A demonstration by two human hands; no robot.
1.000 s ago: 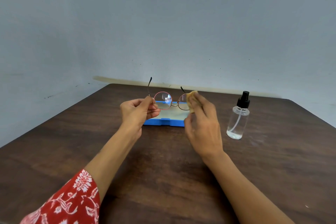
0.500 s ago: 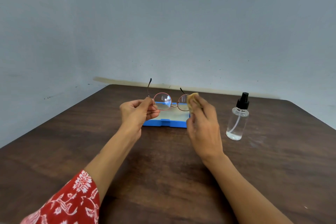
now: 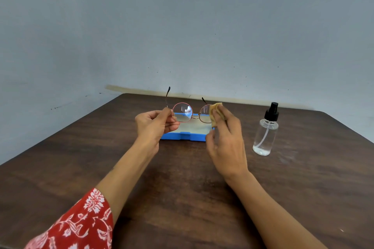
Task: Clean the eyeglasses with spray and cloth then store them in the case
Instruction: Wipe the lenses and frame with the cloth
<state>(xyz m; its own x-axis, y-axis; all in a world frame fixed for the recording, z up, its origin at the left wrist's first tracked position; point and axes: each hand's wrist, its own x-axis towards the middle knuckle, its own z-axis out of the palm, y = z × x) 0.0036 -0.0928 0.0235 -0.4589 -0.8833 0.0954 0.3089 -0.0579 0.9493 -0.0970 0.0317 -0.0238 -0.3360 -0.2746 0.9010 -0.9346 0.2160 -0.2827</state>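
The table (image 3: 182, 188) carries the open blue case (image 3: 183, 135), waiting just below my work, and the spray bottle (image 3: 265, 133) stands aside. My left hand (image 3: 155, 125) pinches the eyeglasses (image 3: 190, 112) at 1 hinge to steady them, while my right hand (image 3: 224, 137) pinches the cloth (image 3: 215, 112) over the right lens.

The left hand (image 3: 155, 125) is reaching in from 7 o'clock, forearm bare below a red patterned sleeve (image 3: 81, 226), thumb and curled fingers pinching the eyeglasses (image 3: 183, 114) at the hinge. The right hand (image 3: 226, 143) is coming from 5 o'clock, fingers pressing a folded cloth (image 3: 214, 112) on the other lens.
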